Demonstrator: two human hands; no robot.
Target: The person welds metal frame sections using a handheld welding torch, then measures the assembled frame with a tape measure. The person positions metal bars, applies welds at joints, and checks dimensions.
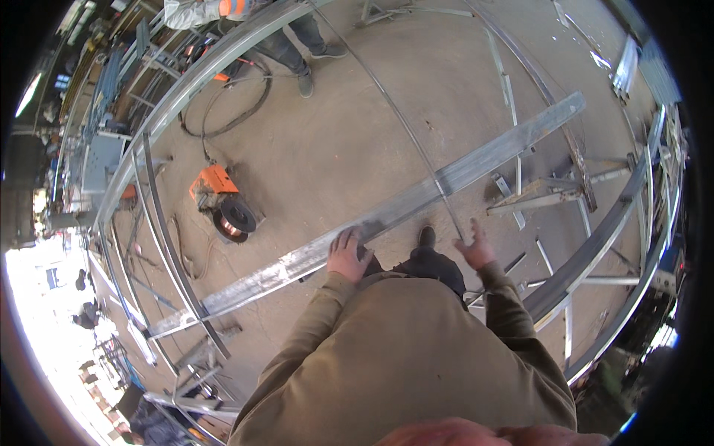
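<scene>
So here's where things stand: a wide grey metal beam lies slantwise right in front of the person, and a thin rod crosses it on the right-hand side. Laying the two across each other looks done, I'd say. I can't make out a clamp or weld at the crossing, so if they're meant to be joined, my guess is that part is left. The rod's far end runs up to the big curved rail at the top, though I can't tell if it's fixed there.

Now the hands. Both forearms reach forward from the body, elbows bent and a bit out. Left hand is at the beam's near edge, fingers together pointing away, thumb spread to the side; not wrapped around anything, looks like it's just resting there. Right hand is open, fingers apart, thumb out by the rod's near end (touching or only close, honestly can't say).

An orange wire feeder with its spool sits on the floor, and a co-worker stands beyond it.
</scene>
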